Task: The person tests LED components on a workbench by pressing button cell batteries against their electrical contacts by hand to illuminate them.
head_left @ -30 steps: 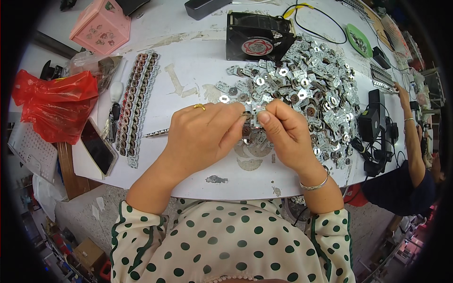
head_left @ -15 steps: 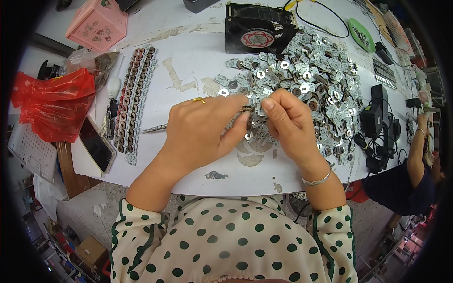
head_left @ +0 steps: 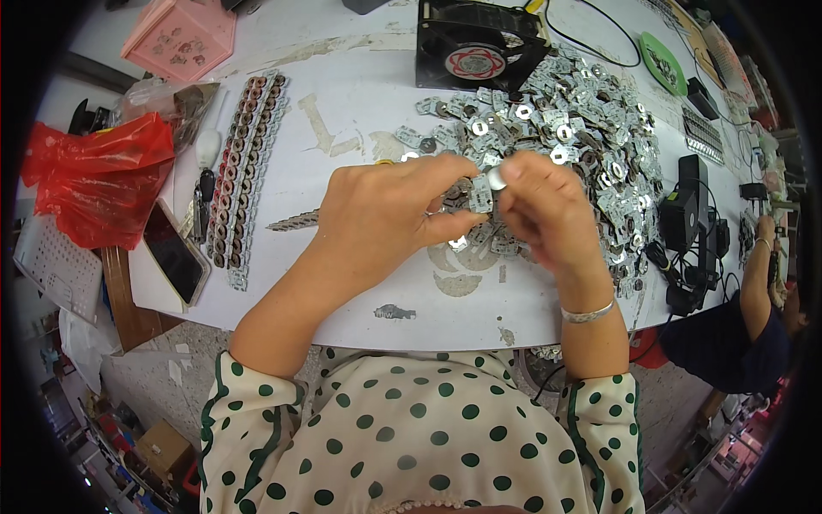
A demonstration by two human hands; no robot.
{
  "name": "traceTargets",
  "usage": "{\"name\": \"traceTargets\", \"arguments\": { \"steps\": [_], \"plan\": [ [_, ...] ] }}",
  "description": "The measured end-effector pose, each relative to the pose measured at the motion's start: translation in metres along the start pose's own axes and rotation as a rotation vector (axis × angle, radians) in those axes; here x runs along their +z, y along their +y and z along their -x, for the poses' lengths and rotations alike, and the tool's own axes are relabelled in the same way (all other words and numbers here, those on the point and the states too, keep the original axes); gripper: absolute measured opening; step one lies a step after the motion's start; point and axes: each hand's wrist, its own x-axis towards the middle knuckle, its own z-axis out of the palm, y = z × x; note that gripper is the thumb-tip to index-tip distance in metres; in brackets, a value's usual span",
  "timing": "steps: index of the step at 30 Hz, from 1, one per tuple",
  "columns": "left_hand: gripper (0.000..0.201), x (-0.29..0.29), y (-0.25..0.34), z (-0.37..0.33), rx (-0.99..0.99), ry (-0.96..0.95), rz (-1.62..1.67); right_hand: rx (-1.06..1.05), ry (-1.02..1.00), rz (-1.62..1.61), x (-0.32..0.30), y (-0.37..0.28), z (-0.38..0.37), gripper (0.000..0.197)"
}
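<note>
My left hand [head_left: 381,214] is closed round a row of small metal plates [head_left: 481,197]. Thumb and index finger grip its right end, where one plate faces up. A thin stacked end of metal pieces [head_left: 294,222] sticks out on the other side of this hand; whether it is the same row is hidden. In my right hand [head_left: 548,206], thumb and fingers pinch a shiny round metal piece [head_left: 497,178] against the row's end. Beyond both hands spreads a large heap of loose metal plates with round washers [head_left: 591,163].
Finished-looking rows of plates [head_left: 248,171] lie at the left, beside a phone [head_left: 175,257] and a red plastic bag [head_left: 103,188]. A black fan [head_left: 479,47] stands behind the heap. Black adapters [head_left: 685,214] sit at the right; another person's arm [head_left: 758,274] is beyond.
Both hands have shifted slightly right. My left hand has turned so the plate at the row's end now shows, and a shiny round piece has come into sight at my right fingertips.
</note>
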Motion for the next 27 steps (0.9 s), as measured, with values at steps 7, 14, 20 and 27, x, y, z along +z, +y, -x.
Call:
{"name": "traceTargets", "arguments": {
  "steps": [7,14,20,27],
  "plan": [
    [0.048,0.001,-0.001,0.004,-0.219,-0.172,0.09,-0.358,0.088,0.638,-0.004,-0.003,0.0,0.021],
    [0.02,-0.015,-0.01,0.008,-0.174,-0.237,0.298,-0.523,-0.083,0.825,0.002,0.001,-0.004,0.018],
    [0.017,-0.03,-0.01,0.007,-0.233,-0.32,0.294,-0.504,-0.169,0.899,0.006,-0.001,0.0,0.017],
    [0.013,-0.035,-0.015,0.009,-0.187,-0.398,0.296,-0.501,-0.166,0.764,0.007,-0.004,0.002,0.013]
  ]
}}
